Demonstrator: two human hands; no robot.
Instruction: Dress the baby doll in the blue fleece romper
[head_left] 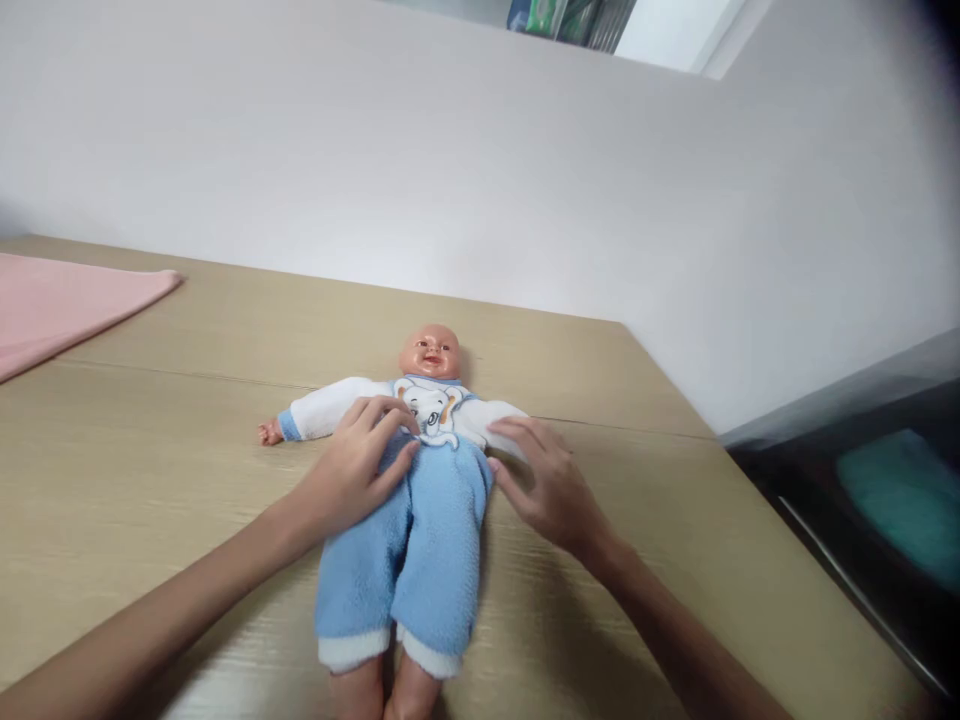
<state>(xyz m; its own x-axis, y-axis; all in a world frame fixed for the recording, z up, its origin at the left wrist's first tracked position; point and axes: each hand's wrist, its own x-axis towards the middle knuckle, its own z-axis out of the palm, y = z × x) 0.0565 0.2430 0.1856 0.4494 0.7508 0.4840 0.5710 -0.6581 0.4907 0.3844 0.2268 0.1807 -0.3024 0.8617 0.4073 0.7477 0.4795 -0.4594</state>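
A baby doll (439, 540) lies face up on the wooden table, its bald head away from me and its bare legs toward me. It wears a fuzzy outfit with light blue trousers, white sleeves and a bear design on the chest. My left hand (364, 460) rests on the waist of the outfit, thumb and fingers apart. On the other side, my right hand (551, 480) is open beside the waist, its fingertips at the white sleeve and its thumb by the trousers. That hand hides the end of the doll's arm.
A folded pink cloth (75, 305) lies at the far left of the table (187, 430). A pale wall (360, 170) rises behind the table. Past the right edge stands a dark object with something teal (900, 500) in it, blurred. An opening in the wall shows packed items at the top.
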